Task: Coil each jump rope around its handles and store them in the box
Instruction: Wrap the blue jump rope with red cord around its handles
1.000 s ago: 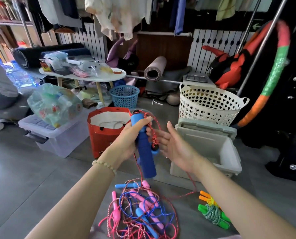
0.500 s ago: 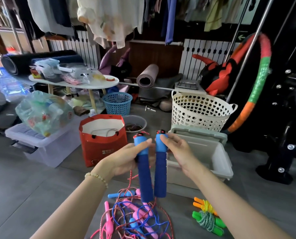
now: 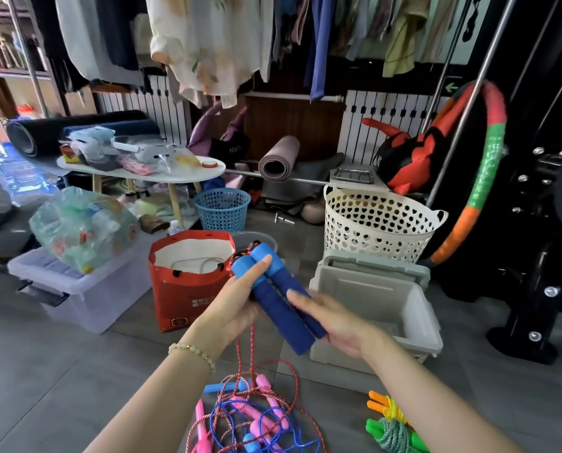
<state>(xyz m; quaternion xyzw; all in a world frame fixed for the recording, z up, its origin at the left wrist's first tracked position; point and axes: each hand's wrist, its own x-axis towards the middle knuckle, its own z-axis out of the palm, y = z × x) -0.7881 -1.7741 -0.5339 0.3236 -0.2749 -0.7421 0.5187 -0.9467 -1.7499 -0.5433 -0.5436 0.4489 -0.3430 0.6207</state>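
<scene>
I hold two blue foam jump rope handles side by side, tilted, above the floor. My left hand grips their upper part, thumb lying near the light blue caps. My right hand closes around their lower ends, slightly blurred. The red-and-white rope hangs from the handles down to a tangled pile of pink and blue jump ropes on the floor. The grey-white storage box stands open just right of my hands, lid tipped back. A coiled green rope and orange handles lie at the lower right.
A red paper bag stands left of my hands, with a clear lidded bin and a bag of bottles beyond. A cream laundry basket, a blue basket, a low white table and black gym equipment surround the spot.
The two handles came together and tilted. My left hand now holds both near the top, and my right hand slid from the top of one handle down to the lower ends.
</scene>
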